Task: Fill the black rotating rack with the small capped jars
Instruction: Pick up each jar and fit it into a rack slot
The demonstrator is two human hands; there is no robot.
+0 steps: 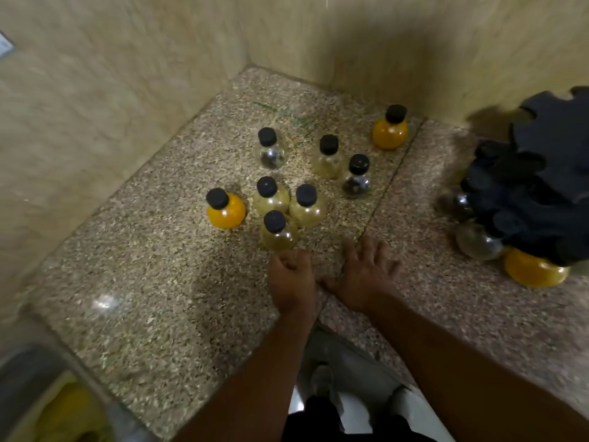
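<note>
At the bottom edge, the person's 2 forearms reach over the speckled stone counter [153,282], with a metal sink [28,374] at the lower left. The left hand [291,279] has its fingers curled under and holds nothing. It sits just short of the nearest jar [279,232], and blur hides whether they touch. The right hand [366,272] lies palm down on the counter beside it, fingers spread.

Beyond the hands, 8 black-capped jars stand upright and loose on the counter. 4 are pale yellow: the nearest jar, 2 side by side behind it [271,194] [307,204], and 1 farther back [328,156]. 2 are orange, 1 at the left [225,210] and 1 farthest back [390,129]. 2 are clear with dark contents [271,149] [357,177].

The black rack [541,186] stands at the right edge, well apart from the loose jars. 3 jars show in its lower tier: 1 orange [535,269], 1 clear [476,240], 1 dark [454,204].
</note>
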